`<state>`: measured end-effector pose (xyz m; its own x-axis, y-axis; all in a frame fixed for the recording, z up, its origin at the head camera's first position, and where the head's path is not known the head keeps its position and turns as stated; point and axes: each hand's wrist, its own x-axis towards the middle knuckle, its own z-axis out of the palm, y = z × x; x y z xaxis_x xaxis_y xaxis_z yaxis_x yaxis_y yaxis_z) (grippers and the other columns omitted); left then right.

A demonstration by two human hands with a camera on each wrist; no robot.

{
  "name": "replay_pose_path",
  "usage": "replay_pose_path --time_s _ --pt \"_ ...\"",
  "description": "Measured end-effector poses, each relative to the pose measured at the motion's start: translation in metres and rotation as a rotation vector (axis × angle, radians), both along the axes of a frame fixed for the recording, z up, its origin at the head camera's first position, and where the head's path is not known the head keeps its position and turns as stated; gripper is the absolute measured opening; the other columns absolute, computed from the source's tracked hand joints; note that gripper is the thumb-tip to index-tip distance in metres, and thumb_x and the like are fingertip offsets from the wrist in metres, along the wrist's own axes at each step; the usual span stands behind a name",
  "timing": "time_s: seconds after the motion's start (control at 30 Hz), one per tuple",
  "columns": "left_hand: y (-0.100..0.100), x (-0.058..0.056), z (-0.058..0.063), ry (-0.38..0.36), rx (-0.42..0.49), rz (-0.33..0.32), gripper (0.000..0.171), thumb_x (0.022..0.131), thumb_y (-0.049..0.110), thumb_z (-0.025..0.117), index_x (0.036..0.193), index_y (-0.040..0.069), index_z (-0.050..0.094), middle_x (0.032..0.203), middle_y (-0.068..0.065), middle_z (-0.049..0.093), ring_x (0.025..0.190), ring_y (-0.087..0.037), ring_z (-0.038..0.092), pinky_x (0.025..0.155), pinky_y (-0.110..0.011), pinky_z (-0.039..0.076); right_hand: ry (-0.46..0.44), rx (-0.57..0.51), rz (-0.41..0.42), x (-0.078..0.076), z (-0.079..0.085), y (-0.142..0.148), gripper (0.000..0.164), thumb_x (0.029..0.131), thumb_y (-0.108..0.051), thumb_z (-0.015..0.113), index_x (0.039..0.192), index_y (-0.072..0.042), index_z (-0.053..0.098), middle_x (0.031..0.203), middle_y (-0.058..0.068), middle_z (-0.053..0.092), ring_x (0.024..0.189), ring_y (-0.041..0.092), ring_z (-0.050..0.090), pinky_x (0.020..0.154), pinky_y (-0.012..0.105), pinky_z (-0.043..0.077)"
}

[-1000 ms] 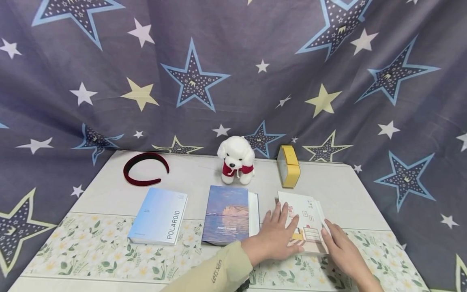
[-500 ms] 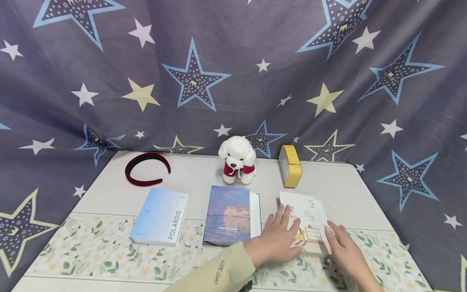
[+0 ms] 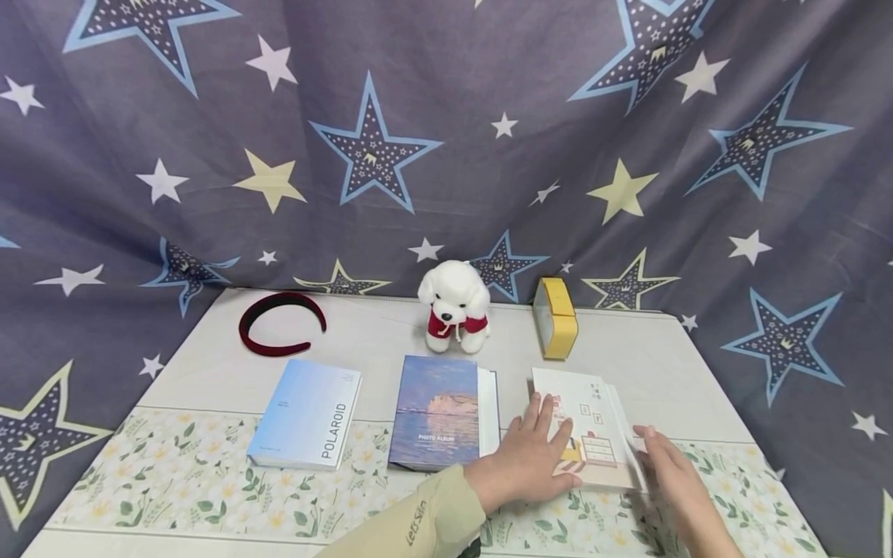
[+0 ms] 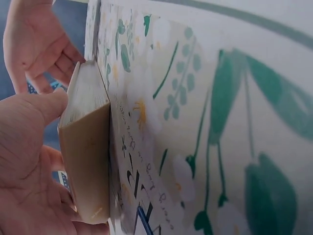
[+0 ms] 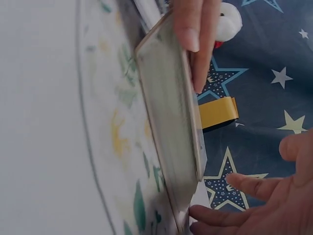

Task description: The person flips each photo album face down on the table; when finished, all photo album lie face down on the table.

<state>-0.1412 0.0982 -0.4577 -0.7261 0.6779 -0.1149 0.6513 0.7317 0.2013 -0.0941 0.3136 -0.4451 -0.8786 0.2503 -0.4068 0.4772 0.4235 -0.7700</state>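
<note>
A thick white book point(image 3: 593, 418) with a printed room scene lies face up on the right of the table. My left hand point(image 3: 526, 461) rests on the left part of its cover, fingers spread and straight. In the left wrist view, the thumb lies at the edge of the cover, above the book's tan side point(image 4: 85, 161). My right hand point(image 3: 673, 477) is just beside the book's right edge, fingers extended. The right wrist view shows that hand's fingers point(image 5: 254, 186) spread near the lower corner of the book's pages point(image 5: 166, 117).
Left of the book lie a photo album point(image 3: 436, 411) with a seascape cover and a blue POLAROID album point(image 3: 303, 415). Behind them are a dark red headband point(image 3: 247, 335), a white plush dog point(image 3: 453, 291) and a yellow-edged box point(image 3: 558, 322). A starry curtain point(image 3: 446, 217) hangs behind.
My right hand has moved right, its thumb and fingers coming off the book's right edge. The left hand has stayed on the cover, almost unmoved.
</note>
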Motion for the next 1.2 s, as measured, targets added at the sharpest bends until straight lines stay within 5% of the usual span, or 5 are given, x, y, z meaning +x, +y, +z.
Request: replay_pose_path --time_s 0.57,0.73,1.0,1.2 --pt "-0.005 0.003 -0.001 -0.19 0.235 0.084 0.084 0.089 0.054 0.062 0.155 0.014 0.029 0.162 -0.017 0.003 0.149 -0.031 -0.003 0.114 -0.036 0.026 0.019 -0.32 -0.155 -0.011 -0.015 0.021 0.087 0.097 -0.066 0.021 0.155 -0.001 0.018 0.156 0.035 0.002 0.144 0.045 0.013 0.115 0.055 0.015" --pt "-0.006 0.002 -0.004 -0.208 0.27 0.085 0.085 0.089 0.053 0.062 0.155 0.011 0.027 0.162 -0.016 0.001 0.149 -0.03 -0.005 0.114 -0.035 0.026 0.04 -0.343 -0.2 -0.013 -0.015 0.022 0.089 0.095 -0.068 0.023 0.155 -0.004 0.017 0.156 0.033 0.002 0.144 0.043 0.014 0.116 0.054 0.016" --pt "-0.006 0.002 -0.007 -0.238 0.309 0.135 0.087 0.087 0.051 0.066 0.155 0.012 0.027 0.163 -0.015 0.003 0.149 -0.027 -0.002 0.112 -0.038 0.03 0.139 -0.345 -0.326 -0.012 -0.011 0.013 0.07 0.103 -0.053 0.025 0.156 -0.008 0.018 0.16 0.026 0.007 0.144 0.037 0.021 0.115 0.053 0.02" --pt "-0.007 0.003 -0.006 -0.285 0.346 0.174 0.089 0.085 0.047 0.07 0.155 0.011 0.027 0.163 -0.015 0.004 0.149 -0.028 0.0 0.112 -0.041 0.031 0.145 -0.368 -0.318 -0.01 -0.012 0.012 0.069 0.104 -0.05 0.024 0.156 -0.007 0.014 0.16 0.023 0.011 0.146 0.034 0.019 0.117 0.05 0.018"
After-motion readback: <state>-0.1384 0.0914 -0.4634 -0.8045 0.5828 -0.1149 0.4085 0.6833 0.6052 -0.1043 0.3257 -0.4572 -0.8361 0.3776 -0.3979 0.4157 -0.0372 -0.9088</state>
